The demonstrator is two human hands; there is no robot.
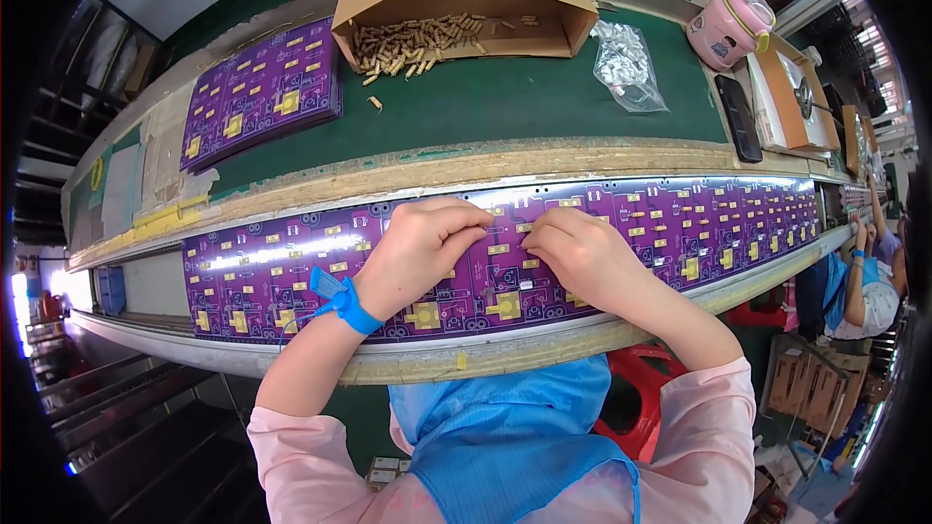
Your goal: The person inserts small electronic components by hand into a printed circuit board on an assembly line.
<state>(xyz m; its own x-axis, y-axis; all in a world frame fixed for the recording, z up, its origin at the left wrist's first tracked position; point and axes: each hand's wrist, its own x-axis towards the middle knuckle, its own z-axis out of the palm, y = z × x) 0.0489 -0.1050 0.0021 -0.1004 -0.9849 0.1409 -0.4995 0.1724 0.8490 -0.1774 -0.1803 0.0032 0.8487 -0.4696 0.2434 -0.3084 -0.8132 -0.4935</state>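
A row of purple circuit boards (pixel 243 286) with yellow pads lies in a long rail track in front of me. My left hand (pixel 417 247), with a blue strap (pixel 348 303) on its wrist, is low over the boards at the middle of the row. Its thumb and forefinger are pinched together. Close by on the right, my right hand (pixel 581 250) is also pinched, its fingertips just above the same board. Anything between the fingertips is too small or hidden to make out. Small tan cylindrical parts (pixel 413 39) lie heaped in an open cardboard box (pixel 534 39) beyond the track.
A stack of purple boards (pixel 262 87) sits at the far left on the green bench top (pixel 466 102). Right of the box are a clear bag of small whitish parts (pixel 626 68), a pink pot (pixel 730 29) and a black phone (pixel 738 118). Another person (pixel 864 281) is at the far right.
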